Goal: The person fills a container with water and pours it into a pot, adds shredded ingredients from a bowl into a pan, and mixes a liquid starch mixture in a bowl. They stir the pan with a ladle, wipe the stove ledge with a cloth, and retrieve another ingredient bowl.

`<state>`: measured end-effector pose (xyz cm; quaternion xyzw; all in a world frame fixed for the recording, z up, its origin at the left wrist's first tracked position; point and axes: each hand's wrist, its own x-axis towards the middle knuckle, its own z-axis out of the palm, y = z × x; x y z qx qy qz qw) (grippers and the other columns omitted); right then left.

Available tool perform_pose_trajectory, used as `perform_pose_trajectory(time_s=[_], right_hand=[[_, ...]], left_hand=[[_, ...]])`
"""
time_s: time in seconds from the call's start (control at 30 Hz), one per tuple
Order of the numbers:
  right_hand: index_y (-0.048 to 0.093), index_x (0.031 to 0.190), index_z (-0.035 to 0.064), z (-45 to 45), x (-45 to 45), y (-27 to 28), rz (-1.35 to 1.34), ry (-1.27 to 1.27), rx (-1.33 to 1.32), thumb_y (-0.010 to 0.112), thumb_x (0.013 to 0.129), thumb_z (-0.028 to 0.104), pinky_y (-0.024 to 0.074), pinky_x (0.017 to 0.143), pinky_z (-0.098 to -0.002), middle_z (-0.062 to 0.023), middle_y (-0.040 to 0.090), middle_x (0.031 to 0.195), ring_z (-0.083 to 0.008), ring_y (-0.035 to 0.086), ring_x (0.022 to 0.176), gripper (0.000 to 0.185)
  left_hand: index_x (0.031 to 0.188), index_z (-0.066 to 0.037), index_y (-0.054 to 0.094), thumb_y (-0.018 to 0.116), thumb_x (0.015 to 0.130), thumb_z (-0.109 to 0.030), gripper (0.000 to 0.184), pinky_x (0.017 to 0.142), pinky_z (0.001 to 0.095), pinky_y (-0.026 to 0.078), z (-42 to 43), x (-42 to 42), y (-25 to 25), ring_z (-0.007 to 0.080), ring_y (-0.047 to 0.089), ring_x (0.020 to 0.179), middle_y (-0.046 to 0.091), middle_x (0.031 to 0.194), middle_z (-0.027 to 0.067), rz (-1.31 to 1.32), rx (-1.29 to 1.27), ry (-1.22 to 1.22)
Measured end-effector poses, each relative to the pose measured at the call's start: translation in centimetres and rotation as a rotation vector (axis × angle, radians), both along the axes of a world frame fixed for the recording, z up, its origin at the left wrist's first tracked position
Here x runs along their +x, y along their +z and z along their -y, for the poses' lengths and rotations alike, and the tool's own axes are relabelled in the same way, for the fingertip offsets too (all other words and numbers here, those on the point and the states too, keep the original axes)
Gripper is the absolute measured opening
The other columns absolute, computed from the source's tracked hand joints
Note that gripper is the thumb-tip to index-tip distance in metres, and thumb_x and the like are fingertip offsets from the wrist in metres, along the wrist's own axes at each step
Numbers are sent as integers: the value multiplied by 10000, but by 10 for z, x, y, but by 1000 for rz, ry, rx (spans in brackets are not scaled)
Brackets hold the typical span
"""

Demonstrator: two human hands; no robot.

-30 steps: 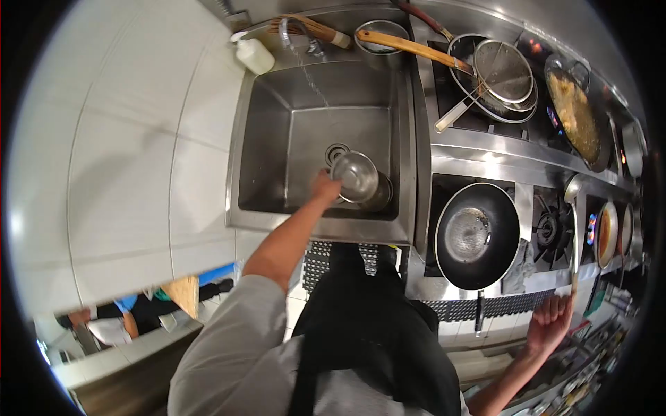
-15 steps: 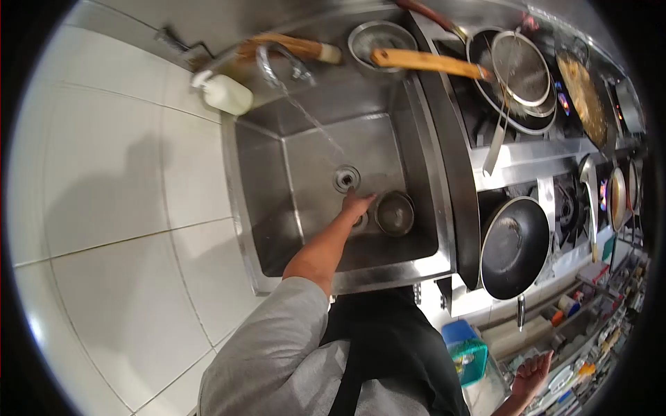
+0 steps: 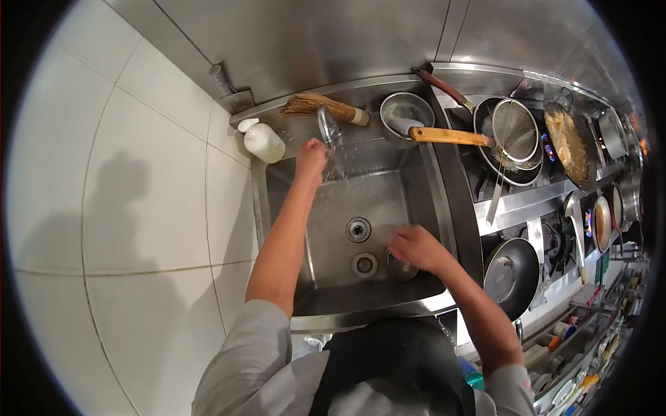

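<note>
My left hand (image 3: 311, 163) is at the running faucet (image 3: 326, 128) at the back of the steel sink, in or right beside the splashing water. Its fingers look curled in, and whatever they may hold is hidden. Low over the right side of the sink is my right hand (image 3: 414, 248), its fingers smeared by motion. Partly beneath it sits a small round metal bowl (image 3: 402, 269) on the sink floor (image 3: 326, 243). To the left of the bowl are the drain (image 3: 359, 229) and a round metal piece like a drain cover (image 3: 364, 265).
A soap pump bottle (image 3: 264, 143), a straw brush (image 3: 322, 106) and a metal pot (image 3: 406, 114) line the sink's back ledge. On the stove to the right are a wooden-handled strainer (image 3: 515, 132), a black pan (image 3: 512, 277) and a pan of frying food (image 3: 567, 142); flames show there.
My left hand has moved from beside the drain back to the faucet. My right hand has come from the far lower right to above the bowl. The camera view has shifted.
</note>
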<state>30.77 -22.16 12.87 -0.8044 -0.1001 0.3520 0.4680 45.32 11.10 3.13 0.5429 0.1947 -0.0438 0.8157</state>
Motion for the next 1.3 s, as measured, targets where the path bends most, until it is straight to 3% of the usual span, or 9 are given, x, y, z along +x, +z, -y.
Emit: perform_pose_trajectory(time_s=[0.1, 0.23, 0.37, 0.6, 0.67, 0.73, 0.93, 1.23, 1.3], right_hand=[[699, 926, -1, -75, 68, -42, 412, 127, 56, 602, 978, 394, 512, 765, -495, -250, 695, 882, -439, 673, 878, 410], [711, 1017, 36, -163, 149, -47, -116, -128, 237, 685, 944, 324, 558, 658, -350, -73, 702, 842, -181, 677, 752, 297], [669, 1063, 28, -237, 191, -134, -129, -191, 512, 617, 941, 38, 597, 666, -431, -121, 702, 958, -255, 713, 830, 133], [775, 984, 29, -176, 138, -130, 666, 509, -207, 645, 898, 270, 588, 763, -474, -175, 737, 900, -365, 730, 920, 288], [734, 1238, 120, -115, 92, -171, 189, 709, -421, 731, 841, 318, 528, 970, -553, -235, 671, 1292, -327, 635, 1246, 443], [596, 1420, 166, -60, 21, -147, 275, 642, -892, 836, 784, 328, 269, 1070, -824, -181, 360, 1624, -507, 341, 1457, 699], [710, 1186, 104, 35, -76, -108, 90, 350, -379, 544, 994, 539, 427, 1057, -630, -231, 710, 1155, -406, 652, 1155, 503], [743, 833, 34, 171, -237, -40, 272, -320, -336, 599, 955, 405, 543, 753, -540, -238, 696, 781, -445, 686, 792, 416], [719, 804, 29, 210, -278, -40, 290, -423, -407, 610, 928, 365, 540, 758, -538, -232, 691, 774, -443, 675, 762, 374]], left_hand=[[1187, -59, 635, 582, 894, -72, 298, 853, 304, 480, 0, -6, 7, 179, 618, 991, 651, 1123, 98, 172, 469, -57], [1470, -59, 541, 568, 882, -16, 591, 1080, 388, 435, -49, 9, -42, 268, 565, 1289, 591, 1414, 142, 212, 756, -182], [1477, -148, 566, 464, 961, 55, 564, 742, 259, 499, -39, 1, -4, 87, 626, 936, 699, 1170, 15, 143, 348, -253], [1515, -195, 532, 480, 877, 141, 723, 1035, 314, 446, -32, 3, -17, 198, 546, 1249, 529, 1456, 94, 159, 789, -455], [1515, -184, 529, 491, 853, 138, 738, 1080, 333, 427, -17, 0, -13, 232, 539, 1285, 523, 1464, 120, 204, 926, -425], [1513, -171, 528, 497, 845, 122, 730, 1113, 346, 407, -17, 1, -31, 263, 534, 1306, 524, 1464, 144, 254, 998, -374], [1594, -232, 410, 546, 822, 125, 862, 1177, 436, 359, -5, -9, -38, 392, 450, 1411, 467, 1537, 210, 337, 1212, -370], [1658, -216, 200, 685, 837, -60, 966, 1169, 538, 385, 63, -42, 22, 428, 419, 1436, 407, 1586, 225, -93, 1755, -662], [1595, -149, 374, 708, 852, -172, 815, 1138, 556, 413, 92, -59, 50, 434, 424, 1429, 403, 1588, 235, -124, 1916, -854]])
